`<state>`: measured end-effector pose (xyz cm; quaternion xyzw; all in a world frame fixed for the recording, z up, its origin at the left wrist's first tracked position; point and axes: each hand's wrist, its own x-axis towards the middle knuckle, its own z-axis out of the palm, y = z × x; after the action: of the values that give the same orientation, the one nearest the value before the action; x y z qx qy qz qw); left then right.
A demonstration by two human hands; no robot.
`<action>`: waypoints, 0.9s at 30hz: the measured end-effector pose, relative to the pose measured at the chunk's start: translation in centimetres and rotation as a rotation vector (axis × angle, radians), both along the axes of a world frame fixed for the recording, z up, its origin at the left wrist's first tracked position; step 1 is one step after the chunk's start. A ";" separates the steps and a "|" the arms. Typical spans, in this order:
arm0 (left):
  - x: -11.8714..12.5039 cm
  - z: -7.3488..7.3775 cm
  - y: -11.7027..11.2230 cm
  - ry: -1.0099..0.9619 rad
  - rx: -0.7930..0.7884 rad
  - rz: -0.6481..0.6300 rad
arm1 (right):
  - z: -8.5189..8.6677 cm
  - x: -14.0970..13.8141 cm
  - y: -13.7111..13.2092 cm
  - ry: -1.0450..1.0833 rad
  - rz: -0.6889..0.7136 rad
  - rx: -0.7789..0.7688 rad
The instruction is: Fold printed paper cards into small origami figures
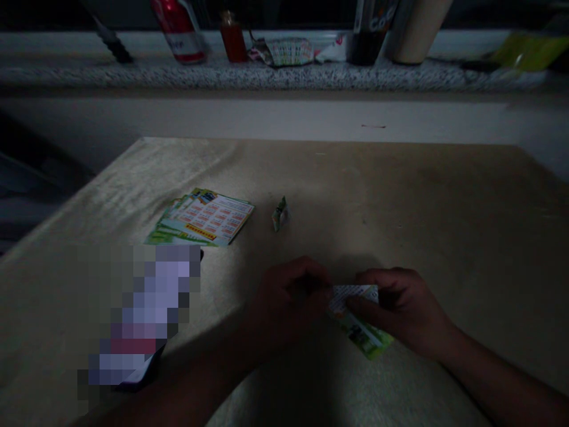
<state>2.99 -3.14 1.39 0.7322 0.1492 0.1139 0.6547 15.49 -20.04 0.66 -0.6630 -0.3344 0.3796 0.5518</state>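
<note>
A folded printed card point(368, 343), green and white with small text, is between my two hands above the table. My right hand point(409, 308) grips it, thumb on the front and fingers behind. At the card's left edge, my left hand point(291, 305) has its fingertips pinched together on the corner. Beyond my hands a small folded paper piece point(279, 214) stands on edge. To its left lies a loose stack of printed cards point(217, 216), white with red-lettered grids and green borders.
A phone with a lit, blurred screen point(155, 302) lies left of my left forearm on the table point(422, 196). Behind the table, a speckled windowsill point(275, 77) holds a red can point(180, 32), a small red bottle point(233, 41), crumpled wrappers point(291, 51) and a dark bottle point(368, 35).
</note>
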 end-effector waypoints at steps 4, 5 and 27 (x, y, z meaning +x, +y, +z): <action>-0.2 0.6 0.5 -0.094 0.153 -0.094 | 0.2 0.1 0.0 0.082 0.020 -0.012; -0.3 0.7 0.7 -0.121 0.169 -0.125 | 0.3 0.2 -0.1 0.093 0.026 -0.014; 0.0 0.3 3.4 0.371 -0.377 -0.372 | 0.3 0.2 -0.2 -0.051 0.178 -0.070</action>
<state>2.96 0.31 1.66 0.6210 0.1482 -0.1728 0.7500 15.70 -20.23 0.98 -0.6589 -0.3925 0.4216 0.4837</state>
